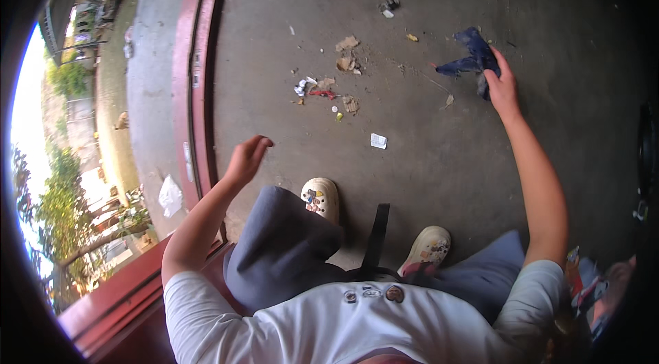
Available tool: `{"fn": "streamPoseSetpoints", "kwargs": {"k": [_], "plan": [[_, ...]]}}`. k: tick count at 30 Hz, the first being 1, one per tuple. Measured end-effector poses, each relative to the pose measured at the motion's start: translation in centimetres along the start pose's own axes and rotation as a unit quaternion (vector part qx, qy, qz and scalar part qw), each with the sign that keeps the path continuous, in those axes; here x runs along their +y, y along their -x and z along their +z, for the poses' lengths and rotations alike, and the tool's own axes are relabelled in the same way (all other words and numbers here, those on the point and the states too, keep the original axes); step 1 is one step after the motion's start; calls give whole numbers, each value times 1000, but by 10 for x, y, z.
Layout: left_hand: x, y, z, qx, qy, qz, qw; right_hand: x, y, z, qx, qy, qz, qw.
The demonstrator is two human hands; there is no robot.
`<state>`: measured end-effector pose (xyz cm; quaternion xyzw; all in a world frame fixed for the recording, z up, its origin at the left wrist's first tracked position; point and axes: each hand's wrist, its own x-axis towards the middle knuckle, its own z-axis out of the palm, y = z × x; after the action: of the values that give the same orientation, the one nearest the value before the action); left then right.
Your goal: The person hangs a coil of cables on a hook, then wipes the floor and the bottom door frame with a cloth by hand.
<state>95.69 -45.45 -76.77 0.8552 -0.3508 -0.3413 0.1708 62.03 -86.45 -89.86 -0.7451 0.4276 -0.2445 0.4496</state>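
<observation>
My right hand [502, 87] grips a crumpled dark blue cloth [467, 59] low over the concrete floor [443, 173]. Part of the cloth spreads to the left of my fingers. A dry leaf [449, 101] lies below the cloth, and a small yellow scrap [412, 38] lies to its upper left. My left hand [248, 158] hangs over the floor beside the door sill, its fingers curled together with nothing visible in them. Between the hands lies scattered litter: torn brown scraps [346, 63], a red strip [323, 93], crumpled white scraps [304, 86] and a white paper piece [379, 141].
A raised red sill or door frame [203, 75] runs along my left. Beyond it are a paved strip with a white plastic bag [170, 196] and plants [72, 199]. My clog-shod feet [320, 199] stand before me. A dark and white scrap [389, 7] lies farther off.
</observation>
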Motion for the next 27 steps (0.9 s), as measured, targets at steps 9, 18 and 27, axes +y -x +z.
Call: {"fn": "streamPoseSetpoints", "kwargs": {"k": [9,18,27], "plan": [[-43,-71,160,-342,-103,186,915,-53,94,0,200,-134,98,966],[-41,-61,177,-416,-54,160,894,64,348,-18,336,111,382,854],[-77,-45,193,-494,18,67,867,60,421,132,159,401,437,789]]}}
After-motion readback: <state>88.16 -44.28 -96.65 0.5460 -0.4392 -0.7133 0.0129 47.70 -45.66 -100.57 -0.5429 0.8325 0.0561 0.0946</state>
